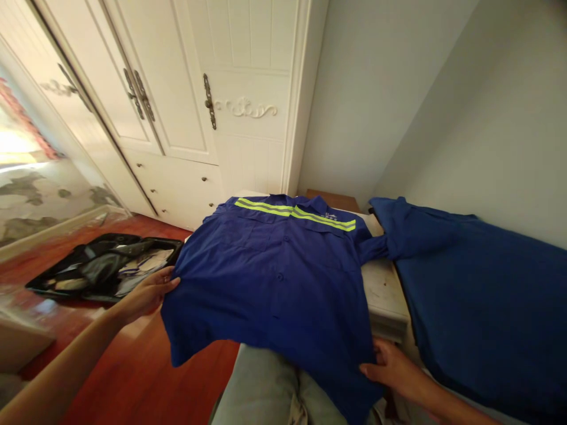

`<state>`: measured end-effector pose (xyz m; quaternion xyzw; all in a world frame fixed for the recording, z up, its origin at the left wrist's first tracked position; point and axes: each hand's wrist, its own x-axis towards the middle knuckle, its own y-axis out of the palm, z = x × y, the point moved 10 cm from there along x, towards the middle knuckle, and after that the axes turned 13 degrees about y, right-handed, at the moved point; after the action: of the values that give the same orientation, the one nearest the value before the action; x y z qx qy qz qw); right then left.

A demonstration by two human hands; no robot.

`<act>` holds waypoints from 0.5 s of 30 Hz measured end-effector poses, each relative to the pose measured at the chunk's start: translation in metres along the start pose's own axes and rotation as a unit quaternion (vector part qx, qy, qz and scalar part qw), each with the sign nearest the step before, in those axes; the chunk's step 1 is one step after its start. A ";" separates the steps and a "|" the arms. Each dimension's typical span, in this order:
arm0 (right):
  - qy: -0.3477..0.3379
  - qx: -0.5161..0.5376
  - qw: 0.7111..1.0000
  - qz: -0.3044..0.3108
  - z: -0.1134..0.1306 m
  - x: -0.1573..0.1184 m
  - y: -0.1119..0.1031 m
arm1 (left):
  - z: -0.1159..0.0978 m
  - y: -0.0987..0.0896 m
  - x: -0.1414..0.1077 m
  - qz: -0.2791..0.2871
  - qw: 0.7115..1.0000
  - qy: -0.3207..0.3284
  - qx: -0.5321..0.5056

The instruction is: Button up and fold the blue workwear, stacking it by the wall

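Note:
A blue work shirt [248, 260] with a yellow-green reflective stripe across the chest lies spread out, front side up, collar at the far end. Its upper part rests on a white cabinet top [383, 289], and its hem hangs over my knees. My left hand [153, 292] pinches the shirt's left side edge between thumb and fingers. On the other side, my right hand [387, 366] grips the edge near the lower right corner. One sleeve stretches right, onto a dark blue cover [482, 295].
White wardrobe doors [248, 112] and drawers stand ahead. An open black suitcase [100, 265] holding clothes lies on the reddish floor [150, 372] at left. A cardboard-like box [22, 336] sits at the lower left. Grey walls [381, 77] meet in a corner behind the cabinet.

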<state>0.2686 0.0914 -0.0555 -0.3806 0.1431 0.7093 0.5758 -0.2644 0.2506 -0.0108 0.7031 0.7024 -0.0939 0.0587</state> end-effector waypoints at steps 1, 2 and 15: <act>0.012 -0.006 1.000 -0.001 -0.002 0.000 -0.002 | -0.002 -0.005 0.001 -0.016 1.000 -0.004 0.022; 0.017 -0.011 1.000 -0.005 -0.002 -0.003 -0.005 | -0.007 -0.011 0.002 -0.034 0.998 0.001 0.054; 0.031 -0.148 0.988 0.017 0.107 -0.079 -0.039 | -0.190 0.187 0.037 0.106 0.738 0.477 0.465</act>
<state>0.2682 0.1155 0.0810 -0.4813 0.0609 0.7199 0.4964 -0.0680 0.3259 0.1577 0.6659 0.4283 -0.0540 -0.6085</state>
